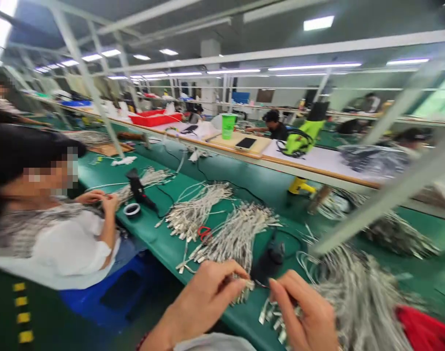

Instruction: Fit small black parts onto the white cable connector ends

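My left hand [211,292] is closed in a pinch on the small pale end of a cable [250,284]. From there a thin dark strand reaches toward the fingertips of my right hand [304,307], whose thumb and forefinger are also pinched together. Just beyond my hands a bundle of grey-white cables [239,231] with small white connectors lies on the green worktable [152,239]. A black tool, blurred in outline [269,258], stands between that bundle and a bigger heap of grey cables [361,292] at the right. Some white connectors lie under my right hand.
At my left a co-worker [54,224] sits on a blue stool, both hands on cables. Near them are a black hot-air-gun-like tool [138,187] and a tape roll [132,209]. A slanted metal post [386,190] crosses the right side. The shelf holds a green cup [228,126] and phone [245,143].
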`<state>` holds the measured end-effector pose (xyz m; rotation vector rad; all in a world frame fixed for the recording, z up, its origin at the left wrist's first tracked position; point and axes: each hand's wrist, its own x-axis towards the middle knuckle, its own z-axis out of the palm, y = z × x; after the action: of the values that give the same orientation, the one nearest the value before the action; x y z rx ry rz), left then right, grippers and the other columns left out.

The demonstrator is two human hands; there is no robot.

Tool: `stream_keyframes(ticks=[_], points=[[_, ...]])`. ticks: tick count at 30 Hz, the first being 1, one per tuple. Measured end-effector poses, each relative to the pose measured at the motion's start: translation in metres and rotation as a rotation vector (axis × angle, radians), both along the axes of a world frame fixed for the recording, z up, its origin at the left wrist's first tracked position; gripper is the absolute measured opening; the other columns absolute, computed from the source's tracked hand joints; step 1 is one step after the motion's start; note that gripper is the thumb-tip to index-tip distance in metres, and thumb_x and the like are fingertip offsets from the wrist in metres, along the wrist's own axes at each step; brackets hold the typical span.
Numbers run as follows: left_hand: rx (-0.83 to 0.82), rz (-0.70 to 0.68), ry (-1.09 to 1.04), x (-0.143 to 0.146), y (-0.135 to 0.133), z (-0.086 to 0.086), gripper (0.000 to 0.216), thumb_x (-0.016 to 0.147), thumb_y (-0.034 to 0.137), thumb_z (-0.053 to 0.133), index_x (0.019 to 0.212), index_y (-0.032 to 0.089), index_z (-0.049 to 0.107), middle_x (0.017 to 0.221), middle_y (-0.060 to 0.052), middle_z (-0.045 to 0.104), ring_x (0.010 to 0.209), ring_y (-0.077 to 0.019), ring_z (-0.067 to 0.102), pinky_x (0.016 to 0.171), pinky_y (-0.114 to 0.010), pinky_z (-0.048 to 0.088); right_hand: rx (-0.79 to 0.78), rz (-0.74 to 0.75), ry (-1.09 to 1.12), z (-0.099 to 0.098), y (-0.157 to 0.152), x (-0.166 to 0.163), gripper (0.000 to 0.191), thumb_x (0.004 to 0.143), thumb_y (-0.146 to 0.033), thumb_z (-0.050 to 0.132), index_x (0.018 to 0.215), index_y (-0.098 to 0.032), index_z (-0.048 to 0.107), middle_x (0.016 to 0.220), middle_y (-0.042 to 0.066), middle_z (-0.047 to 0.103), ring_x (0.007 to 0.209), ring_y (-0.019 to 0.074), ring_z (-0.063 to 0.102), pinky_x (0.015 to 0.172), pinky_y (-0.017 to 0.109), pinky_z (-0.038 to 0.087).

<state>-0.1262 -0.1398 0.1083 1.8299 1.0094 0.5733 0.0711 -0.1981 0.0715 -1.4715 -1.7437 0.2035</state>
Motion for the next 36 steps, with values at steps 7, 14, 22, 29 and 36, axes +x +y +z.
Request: stream_keyframes(ticks=[7, 14, 22, 29, 36], points=[[0.038, -0.087, 0.015, 0.005, 0.01, 0.0, 0.029, 0.093, 0.042, 0.044, 0.091, 0.02, 0.064, 0.068, 0.003, 0.05, 0.065, -0.0125, 0.043, 0.058, -0.021, 0.033, 0.038, -0.042, 0.095, 0.019, 0.007, -0.008, 0.033, 0.096, -0.025, 0.043, 0.063, -0.019, 0.048, 0.061, -0.001, 0.046, 0.056, 0.0121, 0.047, 0.053, 0.025, 0.032], [-0.003, -0.168, -0.029, 0.013, 0.019, -0.006, 0.033, 0.094, 0.039, 0.043, 0.081, 0.017, 0.062, 0.065, 0.004, 0.046, 0.062, -0.0111, 0.036, 0.057, -0.023, 0.027, 0.025, -0.067, 0.101, 0.012, 0.008, -0.005, 0.034, 0.096, -0.024, 0.044, 0.063, -0.019, 0.047, 0.061, -0.002, 0.044, 0.058, 0.0122, 0.045, 0.054, 0.026, 0.03], [-0.184, -0.23, -0.168, 0.015, 0.024, -0.009, 0.03, 0.092, 0.037, 0.049, 0.083, 0.015, 0.068, 0.065, 0.003, 0.048, 0.059, -0.0099, 0.034, 0.055, -0.021, 0.027, 0.018, -0.117, 0.16, 0.011, 0.008, -0.006, 0.036, 0.095, -0.026, 0.045, 0.06, -0.019, 0.047, 0.061, -0.002, 0.043, 0.057, 0.012, 0.043, 0.054, 0.026, 0.029], [-0.249, -0.275, -0.219, 0.015, 0.03, -0.012, 0.033, 0.09, 0.04, 0.051, 0.082, 0.013, 0.068, 0.062, 0.004, 0.044, 0.056, -0.009, 0.029, 0.053, -0.022, 0.024, 0.017, -0.124, 0.19, 0.008, 0.009, -0.005, 0.035, 0.095, -0.025, 0.046, 0.06, -0.019, 0.047, 0.06, -0.002, 0.043, 0.056, 0.0112, 0.043, 0.053, 0.025, 0.029], [-0.166, -0.279, -0.164, 0.014, 0.036, -0.004, 0.026, 0.089, 0.036, 0.054, 0.084, 0.015, 0.068, 0.068, 0.002, 0.051, 0.063, -0.0105, 0.037, 0.057, -0.022, 0.028, 0.01, -0.053, 0.212, 0.012, 0.006, -0.002, 0.031, 0.095, -0.024, 0.045, 0.065, -0.018, 0.05, 0.065, -0.001, 0.046, 0.061, 0.0125, 0.046, 0.057, 0.026, 0.032]])
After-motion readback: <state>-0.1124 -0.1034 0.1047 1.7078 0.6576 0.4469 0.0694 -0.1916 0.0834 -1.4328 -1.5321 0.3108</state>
